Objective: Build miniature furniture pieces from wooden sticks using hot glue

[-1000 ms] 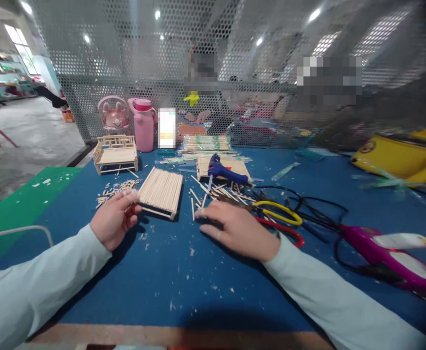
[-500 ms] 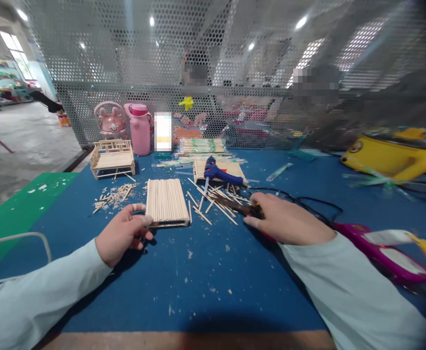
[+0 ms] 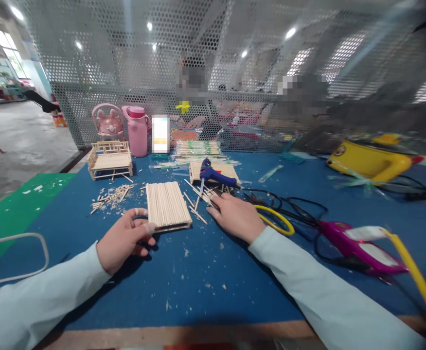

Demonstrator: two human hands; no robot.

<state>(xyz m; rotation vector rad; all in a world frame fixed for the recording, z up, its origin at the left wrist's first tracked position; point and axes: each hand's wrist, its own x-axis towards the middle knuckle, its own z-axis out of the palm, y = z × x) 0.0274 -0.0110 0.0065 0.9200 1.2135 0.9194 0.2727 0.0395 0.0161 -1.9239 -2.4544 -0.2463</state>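
Note:
At the near-left corner of a panel of light wooden sticks (image 3: pixel 167 205), my left hand (image 3: pixel 125 239) grips the edge, thumb and index finger against it. The panel lies on the blue tabletop with a low frame beneath. My right hand (image 3: pixel 235 214) reaches into loose wooden sticks (image 3: pixel 200 194), fingers bent and thumb close to them. Its fingertips close on stick ends; how many they hold is unclear. Under this hand lies a dark tool, mostly hidden, and a yellow loop handle (image 3: pixel 284 226) shows beyond the wrist. A blue glue gun (image 3: pixel 218 176) rests on another stick panel (image 3: pixel 195 171).
A small stick-built bed (image 3: pixel 111 163), a pink bottle (image 3: pixel 137 136) and a phone (image 3: pixel 161 133) stand at the back left. Stick offcuts (image 3: pixel 113 197) lie left. A purple device (image 3: pixel 361 248), black cables (image 3: pixel 304 206) and a yellow pot (image 3: pixel 369 160) are right. Mesh (image 3: pixel 99 58) rises behind.
My right hand has moved left from the dark tool's handle onto the loose sticks, uncovering the yellow loop. My left hand stays at the panel, which has turned slightly.

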